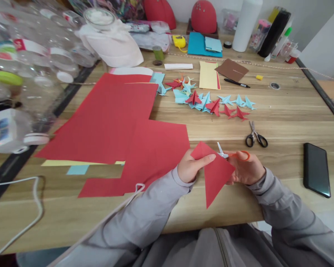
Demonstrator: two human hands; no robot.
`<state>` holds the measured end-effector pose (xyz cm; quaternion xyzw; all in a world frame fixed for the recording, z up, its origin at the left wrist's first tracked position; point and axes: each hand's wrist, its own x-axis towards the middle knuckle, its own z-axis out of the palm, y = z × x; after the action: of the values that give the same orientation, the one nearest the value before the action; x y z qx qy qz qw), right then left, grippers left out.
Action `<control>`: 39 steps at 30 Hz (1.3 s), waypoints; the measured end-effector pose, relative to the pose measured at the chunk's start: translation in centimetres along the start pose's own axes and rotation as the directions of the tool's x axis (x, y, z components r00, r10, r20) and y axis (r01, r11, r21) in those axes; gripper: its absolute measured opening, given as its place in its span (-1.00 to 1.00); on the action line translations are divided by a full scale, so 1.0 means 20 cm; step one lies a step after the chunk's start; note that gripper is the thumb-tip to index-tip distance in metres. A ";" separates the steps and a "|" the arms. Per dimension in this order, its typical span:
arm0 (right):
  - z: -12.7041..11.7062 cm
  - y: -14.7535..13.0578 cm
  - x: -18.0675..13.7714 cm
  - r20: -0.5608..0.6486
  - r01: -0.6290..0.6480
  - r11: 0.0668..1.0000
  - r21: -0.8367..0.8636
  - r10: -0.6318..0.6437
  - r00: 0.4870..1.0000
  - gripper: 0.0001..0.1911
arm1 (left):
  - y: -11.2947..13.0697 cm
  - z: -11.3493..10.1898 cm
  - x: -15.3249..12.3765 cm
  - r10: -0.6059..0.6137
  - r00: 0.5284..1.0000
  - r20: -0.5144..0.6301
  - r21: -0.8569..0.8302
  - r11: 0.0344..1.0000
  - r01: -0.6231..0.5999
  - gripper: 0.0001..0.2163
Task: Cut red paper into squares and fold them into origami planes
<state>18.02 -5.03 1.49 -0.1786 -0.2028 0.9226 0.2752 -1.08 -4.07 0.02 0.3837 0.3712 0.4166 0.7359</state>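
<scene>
A folded piece of red paper (pixel 217 176) is pinched in my left hand (pixel 189 167), the thumb lying across its upper part and one corner pointing down. My right hand (pixel 246 168) grips scissors with orange handles (pixel 243 155). Their blades (pixel 221 151) stand apart at the paper's upper right edge; part of the lower blade is hidden by the paper. Large red paper sheets (pixel 114 118) lie on the table to the left of my hands. A second pair of scissors with black handles (pixel 254 136) rests beyond my right hand.
Small blue and red folded paper figures (pixel 213 106) spread across the middle. A phone (pixel 317 170) lies at the right. Plastic bottles (pixel 33 63) crowd the left side, and a white cable (pixel 37 202) runs at the front left. A black pen (pixel 236 83) and brown paper (pixel 232 69) lie farther back.
</scene>
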 end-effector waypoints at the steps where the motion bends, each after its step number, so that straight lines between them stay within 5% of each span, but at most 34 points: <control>1: 0.00 0.00 0.00 0.000 -0.013 1.000 0.006 0.013 1.000 -0.63 | 0.00 0.00 0.00 0.000 1.000 0.011 0.013 1.000 0.000 -0.69; 18: -0.02 0.00 0.00 0.089 -0.014 0.996 -0.093 0.023 0.996 -0.47 | 0.01 0.00 0.01 -0.015 1.000 0.025 -0.019 1.000 0.015 -0.72; 39: 0.04 0.00 0.01 -0.086 0.005 0.999 -0.032 -0.008 0.996 -0.50 | 0.05 0.03 0.00 -0.046 0.998 0.044 -0.079 0.996 0.049 -0.72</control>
<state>17.56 -5.15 2.05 -0.2219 -0.2061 0.9098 0.2838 -0.93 -3.80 1.09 0.3537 0.3474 0.4053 0.7681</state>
